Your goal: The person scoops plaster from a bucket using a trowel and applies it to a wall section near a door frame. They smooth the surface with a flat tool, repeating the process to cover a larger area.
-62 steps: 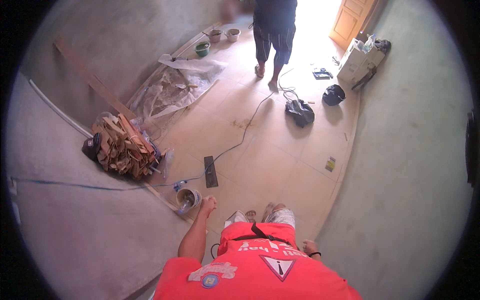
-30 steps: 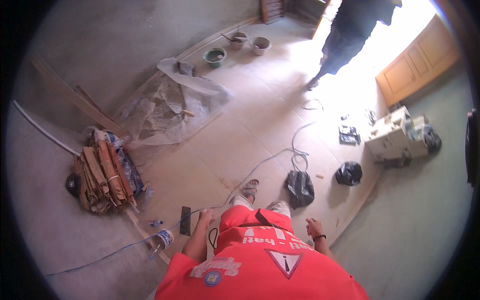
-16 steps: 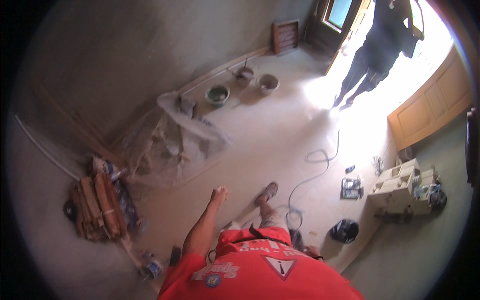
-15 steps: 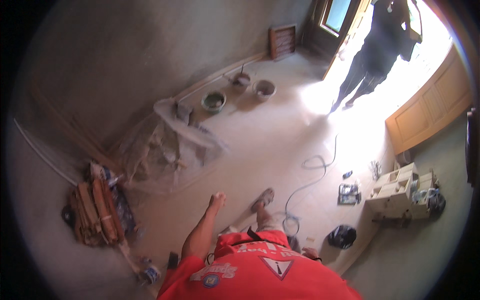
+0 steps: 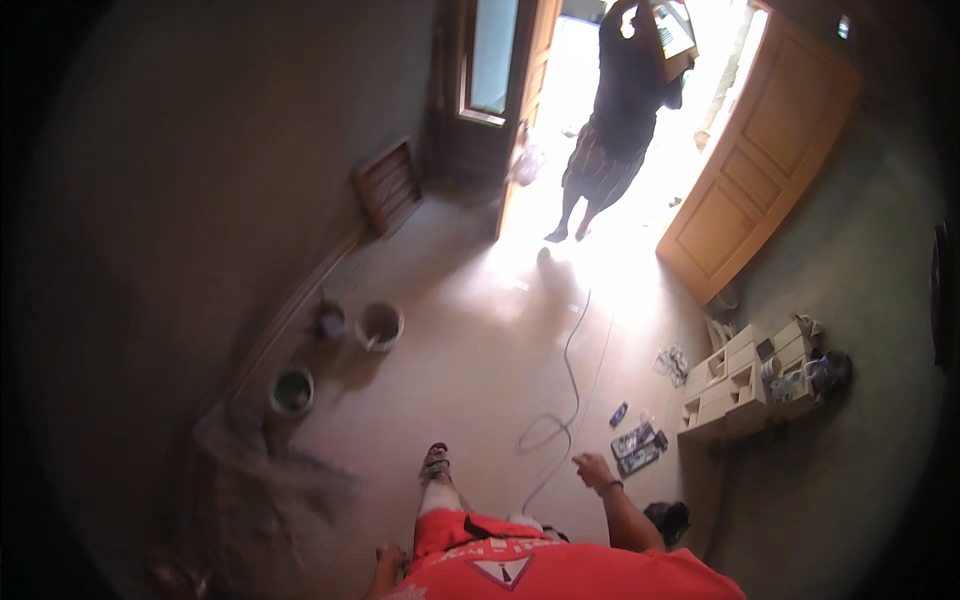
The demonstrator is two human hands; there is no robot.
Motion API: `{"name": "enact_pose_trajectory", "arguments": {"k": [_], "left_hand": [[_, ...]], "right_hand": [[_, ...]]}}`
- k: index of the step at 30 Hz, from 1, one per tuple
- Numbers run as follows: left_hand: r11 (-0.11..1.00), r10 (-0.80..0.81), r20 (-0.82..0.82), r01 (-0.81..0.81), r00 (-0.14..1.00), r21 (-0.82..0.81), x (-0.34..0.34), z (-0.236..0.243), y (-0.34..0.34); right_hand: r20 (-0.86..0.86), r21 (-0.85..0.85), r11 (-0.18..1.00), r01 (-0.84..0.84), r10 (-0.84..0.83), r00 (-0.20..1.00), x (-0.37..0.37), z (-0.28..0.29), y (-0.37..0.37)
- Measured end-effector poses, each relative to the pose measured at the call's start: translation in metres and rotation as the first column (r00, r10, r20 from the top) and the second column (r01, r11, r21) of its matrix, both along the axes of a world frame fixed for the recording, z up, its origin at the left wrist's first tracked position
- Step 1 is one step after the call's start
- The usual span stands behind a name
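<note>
My right hand (image 5: 593,469) swings forward over the pale floor with its fingers curled and nothing seen in them; a dark band circles the wrist. Nearest to it are two flat dark trays or cases with small items (image 5: 637,447) and a loosely looped cable (image 5: 572,400). Low beside my red shirt hangs my left hand (image 5: 390,556), partly seen and blurred, so its fingers are hard to read. My foot in a strapped sandal (image 5: 436,462) is forward on the floor.
In the bright doorway stands a person (image 5: 615,130) with a box-like thing held high. An open wooden door (image 5: 762,150) is at right, near stacked cream box units (image 5: 722,390) and a black bag (image 5: 667,522). Buckets (image 5: 381,327) and crumpled plastic sheeting (image 5: 270,480) lie left.
My view has turned right toward the doorway. My left hand has dropped back to my side while my right hand has come forward. A different foot is ahead.
</note>
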State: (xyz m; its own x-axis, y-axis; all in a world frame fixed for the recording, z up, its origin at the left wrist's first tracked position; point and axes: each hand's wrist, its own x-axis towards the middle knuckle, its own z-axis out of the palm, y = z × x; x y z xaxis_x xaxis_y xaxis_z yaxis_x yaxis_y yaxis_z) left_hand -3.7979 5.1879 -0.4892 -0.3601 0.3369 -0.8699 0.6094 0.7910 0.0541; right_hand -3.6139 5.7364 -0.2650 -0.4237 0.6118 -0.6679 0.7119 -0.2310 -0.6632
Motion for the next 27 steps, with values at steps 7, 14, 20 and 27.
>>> {"name": "enact_pose_trajectory", "arguments": {"k": [7,14,20,27], "left_hand": [[0.957,-0.276,0.031,0.272,0.961,0.106,-0.193,-0.034,0.089],[0.466,0.802,0.224,-0.815,0.553,0.345,-0.474,0.073,0.355],[0.258,0.702,0.406,-0.741,0.584,0.62,-0.559,0.166,0.626],[0.466,0.641,0.482,-0.802,0.598,0.375,-0.516,0.157,0.819]], "right_hand": [[0.655,0.145,0.32,-0.936,0.678,0.333,-0.004,-0.092,0.042],[0.58,0.116,0.759,-0.641,0.472,0.664,-0.06,-0.048,0.103],[0.582,0.145,0.73,-0.668,0.483,0.654,-0.077,-0.121,0.185],[0.756,0.03,0.691,-0.722,0.457,0.468,-0.123,-0.141,0.372]]}}
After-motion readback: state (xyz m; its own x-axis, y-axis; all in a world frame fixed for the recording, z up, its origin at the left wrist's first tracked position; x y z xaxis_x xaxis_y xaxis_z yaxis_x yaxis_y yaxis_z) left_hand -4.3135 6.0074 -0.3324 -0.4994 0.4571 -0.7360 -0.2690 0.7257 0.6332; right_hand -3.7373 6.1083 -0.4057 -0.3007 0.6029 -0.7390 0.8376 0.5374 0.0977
